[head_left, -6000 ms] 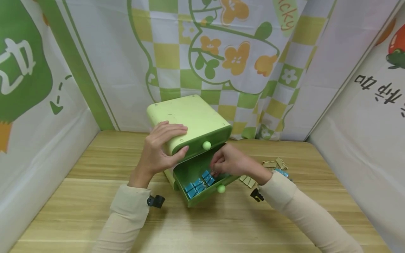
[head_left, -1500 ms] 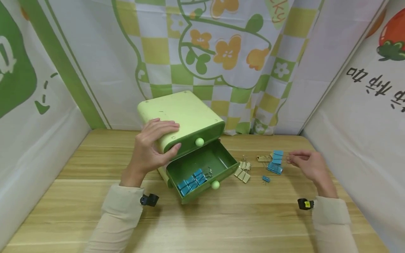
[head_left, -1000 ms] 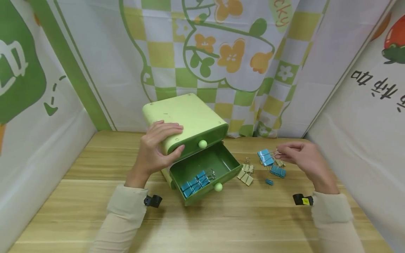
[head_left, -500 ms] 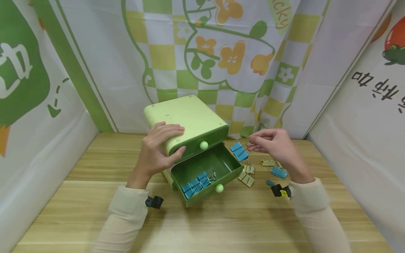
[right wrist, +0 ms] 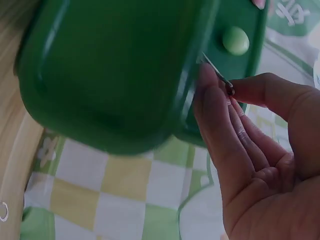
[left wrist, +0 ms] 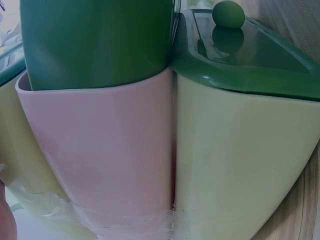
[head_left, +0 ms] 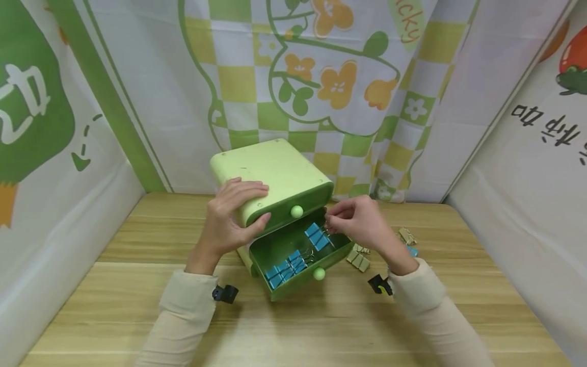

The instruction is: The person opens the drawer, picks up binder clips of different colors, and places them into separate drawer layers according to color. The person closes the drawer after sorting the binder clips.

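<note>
My left hand (head_left: 227, 216) grips the front left corner of a light green drawer cabinet (head_left: 279, 171), fingers on the top, thumb against the upper drawer's front. Below, the green lower drawer (head_left: 293, 290) is pulled out. Over its right half, my right hand (head_left: 359, 219) pinches a blue binder clip (head_left: 316, 237) by its wire handles. Several blue binder clips (head_left: 285, 269) lie in a row at the drawer's front left. In the right wrist view, a wire handle (right wrist: 217, 69) shows between thumb and fingers; the clip's body is hidden. The left wrist view shows the cabinet's taped side (left wrist: 100, 165).
To the right of the drawer, gold binder clips (head_left: 358, 258) lie on the wooden table (head_left: 293, 336). Another gold clip (head_left: 407, 236) and a blue clip (head_left: 411, 251) are partly behind my right forearm. A checked curtain (head_left: 236, 81) hangs behind the cabinet.
My right hand has carried the blue binder clip leftward from the pile on the table to over the open drawer. The left hand keeps its grip on the cabinet.
</note>
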`<state>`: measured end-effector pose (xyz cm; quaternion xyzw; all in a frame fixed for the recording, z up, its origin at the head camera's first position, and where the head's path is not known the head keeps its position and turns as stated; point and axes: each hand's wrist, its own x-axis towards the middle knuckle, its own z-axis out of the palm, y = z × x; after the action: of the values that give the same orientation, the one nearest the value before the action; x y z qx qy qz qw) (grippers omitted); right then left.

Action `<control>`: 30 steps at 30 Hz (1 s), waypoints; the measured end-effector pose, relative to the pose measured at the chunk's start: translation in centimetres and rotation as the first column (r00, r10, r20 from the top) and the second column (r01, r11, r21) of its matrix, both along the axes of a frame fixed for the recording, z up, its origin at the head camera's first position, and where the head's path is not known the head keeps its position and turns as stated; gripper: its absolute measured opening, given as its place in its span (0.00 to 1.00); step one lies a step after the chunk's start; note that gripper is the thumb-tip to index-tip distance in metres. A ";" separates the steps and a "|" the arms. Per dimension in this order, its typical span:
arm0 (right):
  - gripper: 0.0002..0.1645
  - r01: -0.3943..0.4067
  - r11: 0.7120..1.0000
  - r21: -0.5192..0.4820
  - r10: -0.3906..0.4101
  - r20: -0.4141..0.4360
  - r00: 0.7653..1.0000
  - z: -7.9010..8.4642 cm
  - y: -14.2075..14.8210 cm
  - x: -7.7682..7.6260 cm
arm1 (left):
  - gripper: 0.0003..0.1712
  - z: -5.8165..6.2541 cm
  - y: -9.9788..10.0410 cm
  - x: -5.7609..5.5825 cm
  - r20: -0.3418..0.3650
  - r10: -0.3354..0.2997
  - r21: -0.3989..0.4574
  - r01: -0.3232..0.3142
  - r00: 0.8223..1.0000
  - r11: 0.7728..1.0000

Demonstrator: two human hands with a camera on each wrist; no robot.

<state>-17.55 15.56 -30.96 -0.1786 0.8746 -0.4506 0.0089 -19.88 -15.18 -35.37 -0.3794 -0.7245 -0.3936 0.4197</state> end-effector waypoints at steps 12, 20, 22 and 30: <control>0.08 -0.087 0.990 0.108 0.086 0.014 0.996 -1.6 -1.7 0.4 | 0.22 0.0 -0.1 0.0 0.003 -0.002 0.002 0.002 1.000 1.000; 0.09 -0.121 0.977 0.174 0.114 0.046 0.992 -1.8 -1.6 0.4 | 0.22 0.0 0.1 -0.2 -0.051 -0.004 0.001 0.004 0.999 1.000; 0.09 -0.122 0.974 0.189 0.119 0.025 0.993 -1.7 -1.5 0.3 | 0.22 0.0 0.1 -0.2 -0.054 -0.005 0.004 0.006 0.999 1.000; 0.07 0.007 0.982 0.189 0.021 -0.146 0.989 -0.9 0.0 0.7 | 0.22 0.1 0.1 -0.2 -0.053 -0.012 0.005 0.012 0.999 1.000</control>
<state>-16.87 15.55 -31.82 -0.2131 0.9110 -0.3511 -0.0374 -20.07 -15.08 -35.29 -0.3930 -0.7098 -0.3877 0.4375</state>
